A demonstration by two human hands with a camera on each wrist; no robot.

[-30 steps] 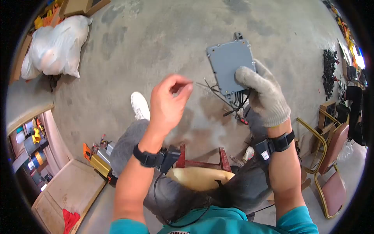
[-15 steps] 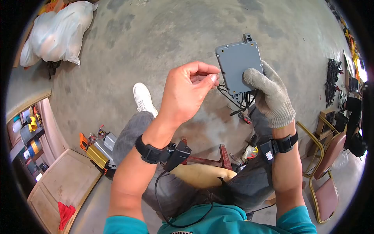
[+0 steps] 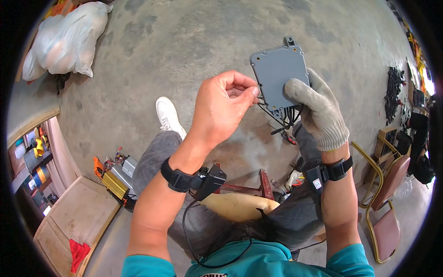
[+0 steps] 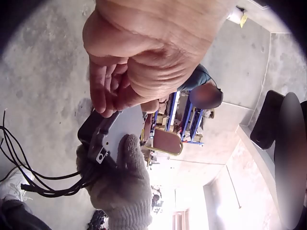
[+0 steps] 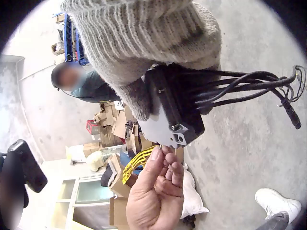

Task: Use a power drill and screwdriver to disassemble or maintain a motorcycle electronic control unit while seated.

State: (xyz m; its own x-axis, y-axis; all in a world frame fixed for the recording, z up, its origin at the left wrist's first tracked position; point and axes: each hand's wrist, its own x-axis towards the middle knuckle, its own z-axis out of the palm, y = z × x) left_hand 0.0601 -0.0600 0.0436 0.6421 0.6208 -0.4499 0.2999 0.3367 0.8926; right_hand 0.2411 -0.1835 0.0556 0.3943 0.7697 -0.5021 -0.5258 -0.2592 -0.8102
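My gloved right hand [image 3: 318,108] grips a flat grey box [image 3: 277,76], thumb across its face and fingers behind. Black cables [image 3: 288,120] hang from the box's lower edge; in the right wrist view the cables [image 5: 240,88] leave its dark side. At the box's left edge, the bare left hand [image 3: 221,108] pinches a small thin piece between thumb and fingertips, too small to identify. The left wrist view shows those bare fingertips [image 4: 112,108] against the box's rim [image 4: 100,132].
Below the hands are a red metal frame [image 3: 265,184] and a pale rounded seat [image 3: 235,207]. Gold and silver metal units [image 3: 115,184] lie at left, near a wooden panel [image 3: 76,217]. A white sack [image 3: 69,41] stands upper left, pink chairs [image 3: 390,184] at right. Another person [image 5: 76,81] is in the background.
Over the last second my left hand has moved right and up to the box's left edge. Since half a second ago, the box and both hands have shifted slightly left.
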